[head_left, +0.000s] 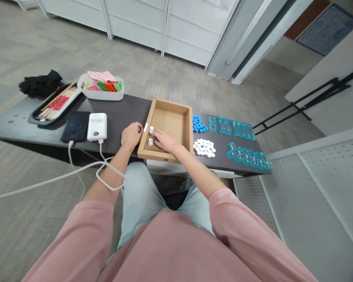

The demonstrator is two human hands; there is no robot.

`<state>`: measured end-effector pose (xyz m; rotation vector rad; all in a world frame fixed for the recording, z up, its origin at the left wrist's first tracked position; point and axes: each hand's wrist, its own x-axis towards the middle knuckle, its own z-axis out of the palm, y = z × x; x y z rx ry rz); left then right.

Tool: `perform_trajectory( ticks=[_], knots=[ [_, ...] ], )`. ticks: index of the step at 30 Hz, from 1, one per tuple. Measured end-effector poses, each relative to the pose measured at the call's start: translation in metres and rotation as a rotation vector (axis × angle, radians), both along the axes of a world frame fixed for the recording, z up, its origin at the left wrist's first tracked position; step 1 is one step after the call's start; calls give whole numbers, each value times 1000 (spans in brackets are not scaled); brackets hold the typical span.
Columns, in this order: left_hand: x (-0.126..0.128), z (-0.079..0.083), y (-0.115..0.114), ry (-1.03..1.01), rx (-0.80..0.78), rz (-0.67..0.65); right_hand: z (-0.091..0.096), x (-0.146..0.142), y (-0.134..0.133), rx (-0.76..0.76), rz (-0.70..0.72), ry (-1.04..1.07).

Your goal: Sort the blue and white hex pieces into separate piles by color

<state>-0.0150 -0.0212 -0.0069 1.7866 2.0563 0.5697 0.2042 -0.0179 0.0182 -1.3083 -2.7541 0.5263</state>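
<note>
Two small white plastic pieces (150,136), chunky and glossy, sit in the near left corner of a shallow cardboard tray (176,121) with a plain brown floor and upright walls. My right hand (167,141) lies flat inside the tray, fingers stretched out and unclenched, tips beside those pieces. My left hand (131,134) is curled loosely against the outside of the tray's left wall. A thin white strip (146,127) is at its fingertips, but I cannot tell if I am gripping it.

The tray rests on a matte dark table (126,109). To its right lie a heap of blue hexagonal pieces (198,124), a cluster of white hexagonal pieces (204,148) and two rows of translucent teal curved pieces (232,127). To its left are a smooth white power bank (97,127) with a looping cable (85,170) and a black phone (75,126).
</note>
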Motion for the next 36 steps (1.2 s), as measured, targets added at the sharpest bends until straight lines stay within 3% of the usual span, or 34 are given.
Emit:
perform_trajectory(
  ticks=[6, 9, 12, 14, 17, 22, 25, 29, 36],
  knots=[
    [-2, 5, -1, -23, -21, 43, -1, -7, 3, -37, 154, 87],
    [-2, 8, -1, 0, -33, 52, 1, -7, 3, -42, 120, 190],
    [-3, 9, 1, 45, -41, 67, 8, 11, -3, -19, 59, 392],
    [-3, 9, 2, 76, -42, 92, 14, 40, -12, 6, 19, 540],
    [-3, 9, 3, 126, -44, 111, 21, 111, -32, 77, -141, 704],
    [-1, 12, 4, 225, -58, 134, 9, 251, -87, 138, -754, 797],
    [2, 16, 4, 281, -73, 162, -8, 300, -119, 129, -939, 743],
    [5, 20, 4, 328, -68, 189, -30, 308, -136, 58, -946, 684],
    [2, 18, 4, 361, -48, 192, -56, 286, -120, 28, -885, 758]
  ],
)
